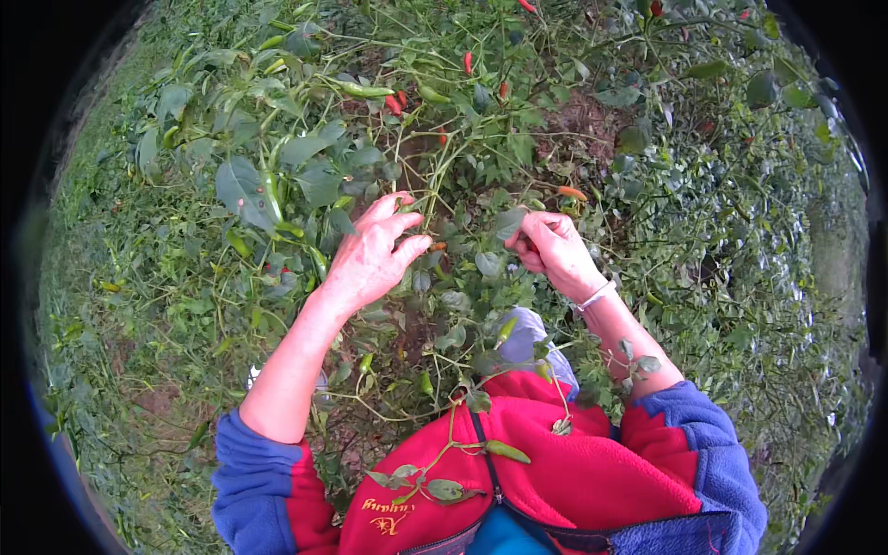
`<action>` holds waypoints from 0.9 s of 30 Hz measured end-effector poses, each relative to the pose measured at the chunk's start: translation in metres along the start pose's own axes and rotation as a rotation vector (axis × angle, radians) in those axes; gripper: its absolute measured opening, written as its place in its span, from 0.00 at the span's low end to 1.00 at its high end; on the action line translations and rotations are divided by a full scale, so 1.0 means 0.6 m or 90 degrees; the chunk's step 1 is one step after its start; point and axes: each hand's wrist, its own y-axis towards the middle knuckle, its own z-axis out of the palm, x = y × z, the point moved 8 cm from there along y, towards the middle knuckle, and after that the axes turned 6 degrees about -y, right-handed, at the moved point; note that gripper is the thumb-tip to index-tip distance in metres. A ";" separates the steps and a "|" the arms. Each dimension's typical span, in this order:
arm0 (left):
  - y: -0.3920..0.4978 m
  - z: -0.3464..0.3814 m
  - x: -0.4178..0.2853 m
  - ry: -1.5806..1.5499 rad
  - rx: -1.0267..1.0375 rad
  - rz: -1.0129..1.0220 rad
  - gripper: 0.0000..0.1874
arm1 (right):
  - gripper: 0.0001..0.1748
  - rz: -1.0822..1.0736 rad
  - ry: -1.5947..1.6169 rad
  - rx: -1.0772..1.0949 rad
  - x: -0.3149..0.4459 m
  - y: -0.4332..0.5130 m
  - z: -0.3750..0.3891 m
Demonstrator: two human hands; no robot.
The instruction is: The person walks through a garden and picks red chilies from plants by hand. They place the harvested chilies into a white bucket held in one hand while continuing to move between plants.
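My left hand (378, 246) reaches in among the stems (433, 180) of a chili pepper plant, fingers apart and curved. Just beyond its thumb tip is a small orange chili (438, 246). My right hand (558, 253), with a pale bracelet at the wrist, is curled closed. A bit of dark red, apparently a red chili pepper (531, 244), shows between its fingers; the rest is hidden. A leaf (510, 222) lies against that hand's fingertips. An orange chili (571, 193) hangs just above the right hand. Left of my left hand hangs a long green chili (270, 194).
Red chilies (393, 105) and a pale green chili (364, 90) hang farther ahead. A branch with a green chili (508, 451) crosses in front of my red jacket (416, 479). Dense foliage surrounds both arms. Bare soil (576, 132) shows between plants.
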 end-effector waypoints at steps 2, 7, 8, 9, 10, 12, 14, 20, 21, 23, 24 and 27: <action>0.003 -0.008 -0.015 -0.003 -0.028 0.039 0.20 | 0.23 0.023 -0.089 0.017 -0.035 0.036 -0.004; 0.007 -0.008 -0.031 -0.052 -0.028 0.037 0.20 | 0.18 -0.022 -0.153 -0.004 -0.084 0.150 -0.017; 0.008 -0.008 -0.034 -0.050 -0.026 0.044 0.20 | 0.17 -0.149 -0.079 -0.039 -0.071 0.191 0.000; 0.008 -0.008 -0.040 -0.052 -0.033 0.062 0.20 | 0.19 -0.153 -0.108 -0.059 -0.081 0.216 0.001; 0.008 -0.008 -0.043 -0.051 -0.038 0.070 0.20 | 0.20 -0.184 -0.171 -0.053 -0.085 0.242 0.005; 0.009 -0.008 -0.044 -0.065 -0.045 0.073 0.19 | 0.23 -0.230 -0.276 -0.050 -0.095 0.301 0.009; 0.008 -0.009 -0.047 -0.047 -0.059 0.086 0.19 | 0.21 -0.258 -0.408 -0.182 -0.109 0.357 0.003; 0.004 -0.005 -0.045 -0.055 -0.048 0.078 0.18 | 0.19 -0.121 -0.550 -0.304 -0.195 0.506 -0.046; 0.003 -0.006 -0.048 -0.065 -0.053 0.087 0.18 | 0.19 -0.167 -0.599 -0.324 -0.189 0.524 -0.048; 0.004 -0.003 -0.046 -0.057 -0.049 0.076 0.18 | 0.16 -0.373 -0.720 -0.425 -0.153 0.524 -0.041; 0.005 -0.003 -0.045 -0.052 -0.049 0.073 0.17 | 0.14 -0.528 -0.682 -0.498 -0.129 0.501 -0.037; 0.009 -0.003 -0.046 -0.031 -0.055 0.082 0.17 | 0.16 -0.340 -0.322 -0.283 -0.137 0.504 -0.055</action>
